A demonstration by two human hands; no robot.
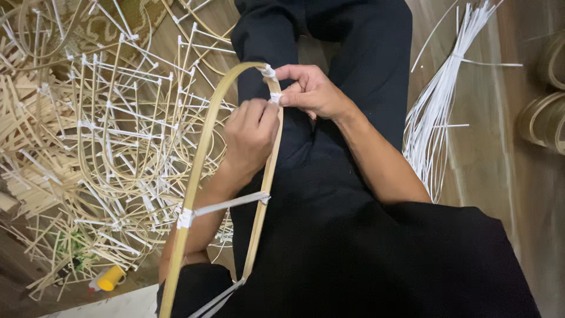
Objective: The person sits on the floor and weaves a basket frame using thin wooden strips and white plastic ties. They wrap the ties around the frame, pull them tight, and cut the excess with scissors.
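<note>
While both hands (276, 112) pinch a bent bamboo hoop (200, 159), white tie (274, 98) between fingertips, yellow bottle (110, 278) lower left.

We read this as a small handcraft workshop run on the floor (488, 176), likely a room in a home. Evidence: a big heap of finished bent bamboo frames (112, 135) with white ties fills the left side. A bundle of loose white strips (438, 112) lies on the right. Coiled bamboo hoops (544, 115) sit at the far right edge. A small yellow-capped glue bottle (109, 278) lies near the heap. Floor looks like wood-pattern boards; a patterned rug (112, 20) shows top left. We see no worktop: the person sits among the stock.
</note>
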